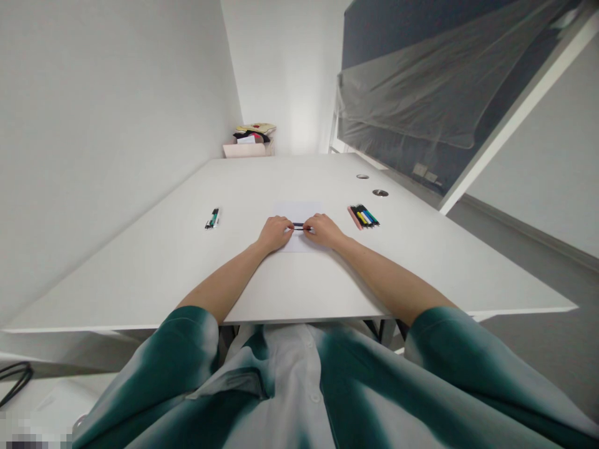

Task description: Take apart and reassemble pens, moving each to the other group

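Both hands meet over a white sheet of paper (299, 244) in the middle of the table. My left hand (275, 234) is closed, its fingertips pinching one end of a thin dark pen (300, 229). From the other side, my right hand (324, 229) pinches the same pen's opposite end. Just behind it lies a second dark, slim stick-like thing (297, 224), partly covered by the fingers; whether it is touched I cannot tell. The pen lies roughly level, crosswise to me.
Several coloured pens (364, 216) lie side by side on the right, beside a pink strip. A small group of pens (212, 219) lies on the left. The white table (299, 290) has two round cable holes at the far right. A pink box (244, 149) holding cloth-like items stands beyond.
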The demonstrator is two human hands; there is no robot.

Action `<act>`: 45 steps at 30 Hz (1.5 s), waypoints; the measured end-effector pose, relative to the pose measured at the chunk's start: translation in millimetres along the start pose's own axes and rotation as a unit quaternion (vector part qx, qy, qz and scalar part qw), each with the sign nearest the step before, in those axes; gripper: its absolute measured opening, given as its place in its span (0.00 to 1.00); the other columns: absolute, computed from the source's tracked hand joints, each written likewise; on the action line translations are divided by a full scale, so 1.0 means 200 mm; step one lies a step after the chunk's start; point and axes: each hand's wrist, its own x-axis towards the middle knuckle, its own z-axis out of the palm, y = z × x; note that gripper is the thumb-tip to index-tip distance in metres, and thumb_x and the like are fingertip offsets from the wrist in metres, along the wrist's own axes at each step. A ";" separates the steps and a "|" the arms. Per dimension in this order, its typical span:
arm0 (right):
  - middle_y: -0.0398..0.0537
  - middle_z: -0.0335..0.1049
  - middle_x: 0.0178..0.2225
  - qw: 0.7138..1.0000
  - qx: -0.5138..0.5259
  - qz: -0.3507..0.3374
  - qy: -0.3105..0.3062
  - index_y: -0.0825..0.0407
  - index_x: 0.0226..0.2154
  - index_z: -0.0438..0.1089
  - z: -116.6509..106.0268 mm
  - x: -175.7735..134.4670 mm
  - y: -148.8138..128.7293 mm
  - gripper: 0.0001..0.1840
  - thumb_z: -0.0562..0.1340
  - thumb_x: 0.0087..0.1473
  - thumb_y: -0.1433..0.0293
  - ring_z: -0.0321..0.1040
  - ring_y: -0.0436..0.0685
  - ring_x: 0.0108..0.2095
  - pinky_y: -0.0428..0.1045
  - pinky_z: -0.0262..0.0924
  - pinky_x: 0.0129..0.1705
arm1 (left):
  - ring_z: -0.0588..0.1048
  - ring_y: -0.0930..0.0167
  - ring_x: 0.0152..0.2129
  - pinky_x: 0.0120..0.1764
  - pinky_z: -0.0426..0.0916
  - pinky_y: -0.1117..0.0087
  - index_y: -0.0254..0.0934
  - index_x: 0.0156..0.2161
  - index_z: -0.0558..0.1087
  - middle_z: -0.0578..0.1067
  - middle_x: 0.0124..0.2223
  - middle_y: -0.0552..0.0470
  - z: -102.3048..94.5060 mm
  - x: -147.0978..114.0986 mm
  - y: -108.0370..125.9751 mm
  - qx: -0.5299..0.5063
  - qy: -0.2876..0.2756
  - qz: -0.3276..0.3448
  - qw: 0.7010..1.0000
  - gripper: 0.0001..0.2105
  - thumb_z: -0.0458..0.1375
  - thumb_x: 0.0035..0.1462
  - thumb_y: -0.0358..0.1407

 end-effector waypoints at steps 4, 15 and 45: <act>0.54 0.78 0.41 1.000 -0.009 -0.017 -0.001 0.54 0.43 0.78 0.01 0.00 0.00 0.13 0.58 0.60 0.70 0.68 0.59 0.44 0.50 0.54 0.44 | 0.74 0.61 0.43 0.51 0.65 0.57 0.36 0.40 0.78 0.80 0.43 0.45 0.01 0.00 0.01 0.001 0.000 0.005 1.000 0.10 0.54 0.59 0.33; 0.54 0.78 0.42 1.000 -0.009 -0.014 -0.004 0.54 0.43 0.78 0.01 0.00 0.00 0.13 0.58 0.61 0.71 0.68 0.59 0.45 0.50 0.53 0.44 | 0.74 0.62 0.44 0.51 0.65 0.57 0.39 0.43 0.77 0.79 0.43 0.47 0.01 0.00 0.00 -0.014 0.009 -0.001 1.000 0.10 0.55 0.58 0.34; 0.54 0.78 0.42 1.000 -0.010 -0.007 0.001 0.53 0.43 0.78 0.03 0.01 0.04 0.14 0.58 0.60 0.71 0.68 0.60 0.45 0.51 0.55 0.46 | 0.75 0.60 0.44 0.53 0.63 0.55 0.38 0.42 0.78 0.81 0.43 0.46 0.00 0.01 -0.04 0.010 -0.004 -0.031 0.999 0.10 0.55 0.60 0.36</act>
